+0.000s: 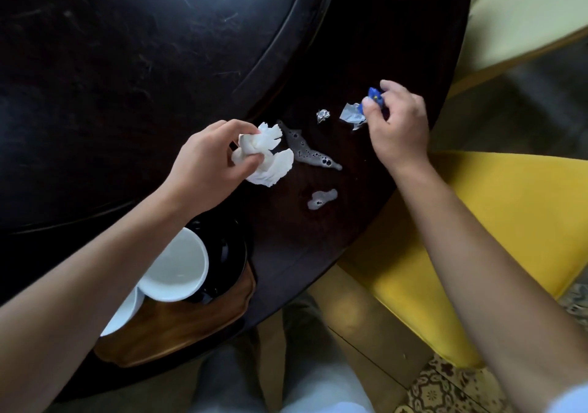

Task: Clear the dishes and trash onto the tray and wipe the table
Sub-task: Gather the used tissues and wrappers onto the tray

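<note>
My left hand (210, 164) grips a crumpled white tissue (270, 161) just above the dark round table (318, 253). My right hand (399, 126) pinches a blue and silver wrapper (358, 111) near the table's right edge. Between the hands lie a small foil ball (323, 115) and two frothy spill patches, a long one (307, 150) and a smaller one (322, 199). At the lower left a wooden tray (197, 323) carries a white bowl (178, 266), a white dish (125, 314) and a black plate (230, 253), partly hidden by my left forearm.
A raised dark turntable (143, 62) fills the table's middle and left. A yellow chair seat (477, 237) stands close at the right, with a pale yellow chair (525, 21) behind it. Patterned floor tiles show at the lower right.
</note>
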Available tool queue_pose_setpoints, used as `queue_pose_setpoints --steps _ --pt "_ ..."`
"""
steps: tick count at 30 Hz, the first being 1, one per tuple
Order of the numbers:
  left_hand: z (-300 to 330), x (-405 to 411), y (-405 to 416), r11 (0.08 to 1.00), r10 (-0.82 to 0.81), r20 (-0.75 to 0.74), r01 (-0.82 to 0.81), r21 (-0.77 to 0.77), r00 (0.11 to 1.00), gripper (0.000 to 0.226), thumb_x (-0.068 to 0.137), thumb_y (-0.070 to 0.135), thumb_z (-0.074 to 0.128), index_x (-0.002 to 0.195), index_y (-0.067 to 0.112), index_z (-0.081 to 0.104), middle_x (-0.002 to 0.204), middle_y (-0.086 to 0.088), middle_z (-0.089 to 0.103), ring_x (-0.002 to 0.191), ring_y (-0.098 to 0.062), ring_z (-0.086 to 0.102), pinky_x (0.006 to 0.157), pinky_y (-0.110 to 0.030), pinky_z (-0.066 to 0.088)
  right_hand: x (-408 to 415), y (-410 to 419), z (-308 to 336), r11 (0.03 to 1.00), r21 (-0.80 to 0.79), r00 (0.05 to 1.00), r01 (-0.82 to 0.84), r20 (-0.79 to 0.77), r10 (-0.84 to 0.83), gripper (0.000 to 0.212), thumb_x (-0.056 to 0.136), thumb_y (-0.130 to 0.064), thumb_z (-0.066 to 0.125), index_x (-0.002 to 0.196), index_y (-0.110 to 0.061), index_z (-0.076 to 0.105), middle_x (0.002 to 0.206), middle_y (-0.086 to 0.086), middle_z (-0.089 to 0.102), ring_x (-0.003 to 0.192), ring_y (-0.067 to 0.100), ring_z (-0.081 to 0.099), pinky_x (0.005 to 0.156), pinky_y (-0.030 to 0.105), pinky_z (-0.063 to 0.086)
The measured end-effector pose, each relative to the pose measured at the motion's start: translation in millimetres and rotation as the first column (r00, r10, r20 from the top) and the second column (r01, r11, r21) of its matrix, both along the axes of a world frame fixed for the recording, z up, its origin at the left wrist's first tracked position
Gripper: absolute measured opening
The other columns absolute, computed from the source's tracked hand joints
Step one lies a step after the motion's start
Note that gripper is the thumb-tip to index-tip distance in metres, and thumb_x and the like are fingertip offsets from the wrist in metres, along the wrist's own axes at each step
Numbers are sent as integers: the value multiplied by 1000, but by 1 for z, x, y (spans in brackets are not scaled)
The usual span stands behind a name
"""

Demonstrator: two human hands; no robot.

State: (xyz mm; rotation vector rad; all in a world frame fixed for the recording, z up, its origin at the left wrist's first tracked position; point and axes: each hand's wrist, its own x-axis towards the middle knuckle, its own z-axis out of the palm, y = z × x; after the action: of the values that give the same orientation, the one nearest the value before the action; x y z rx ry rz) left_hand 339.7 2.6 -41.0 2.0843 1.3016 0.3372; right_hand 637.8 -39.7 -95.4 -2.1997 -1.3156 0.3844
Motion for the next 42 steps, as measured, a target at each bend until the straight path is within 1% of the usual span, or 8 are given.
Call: queue_pose_setpoints --steps 4,12,18,24,28,31,36,42 --pt "4 -3 -2 998 67 46 -67 -16 997 34 90 24 78 123 18 70 92 20 57 74 10 55 71 -5 39 -5 5 -18 996 -88 999 -32 33 35 36 88 -39 55 93 -9 76 124 -2 71 108 30 59 85 31 45" --pt "7 -4 -8 977 195 110 -184 -104 975 32 93 25 76 124 25 69 102 5 68 72 -1 56 72 -11 46 -6 -1 -26 997 -79 998 3 55 1 16 78 -18 66 92 -11 62 102 8 64 92 29 61 73 31 42" --pt "6 -4 -10 964 239 144 -218 -150 960 30 93 24 76 123 24 70 107 2 71 75 -15 61 72 -13 48 -1 0 -18 994 -106 1000 -15 4 15 55 85 -15 70 136 -21 52 111 3 65 98 20 61 83 35 47" --pt "9 -11 -9 960 260 159 -238 -144 952 31 93 24 76 123 23 70 105 6 71 75 -11 61 73 -19 51 2 1 -17 983 -185 1000 -1 -27 -4 24 87 -22 69 111 -20 72 104 3 71 98 25 67 85 39 55" --pt "11 -19 -12 950 292 195 -261 -171 936 30 92 22 78 121 24 70 102 9 71 77 -14 66 75 -35 59 2 5 -10 988 -149 986 -47 -167 22 33 87 -17 73 119 -20 67 102 -4 67 96 15 67 83 27 56" --pt "13 -22 -14 947 303 204 -271 -169 931 29 92 22 78 120 27 69 101 12 70 75 -11 65 74 -35 60 -11 14 -1 986 -97 977 -138 -177 119 46 87 -18 76 130 -22 60 99 -4 65 89 10 63 76 16 48" --pt "20 -27 -16 950 302 229 -272 -153 925 29 92 23 78 119 29 68 99 13 70 76 -17 68 73 -32 60 -31 35 3 929 -226 955 -294 -106 276 61 85 -21 75 141 -28 54 96 -4 66 91 20 66 87 38 54" --pt "23 -34 -15 946 319 313 -282 -159 894 25 94 21 78 115 26 67 93 5 71 65 -17 71 59 -28 60 -35 43 -2 911 -300 958 -282 -44 282 45 86 -24 73 129 -30 66 118 5 73 111 28 67 96 43 54"
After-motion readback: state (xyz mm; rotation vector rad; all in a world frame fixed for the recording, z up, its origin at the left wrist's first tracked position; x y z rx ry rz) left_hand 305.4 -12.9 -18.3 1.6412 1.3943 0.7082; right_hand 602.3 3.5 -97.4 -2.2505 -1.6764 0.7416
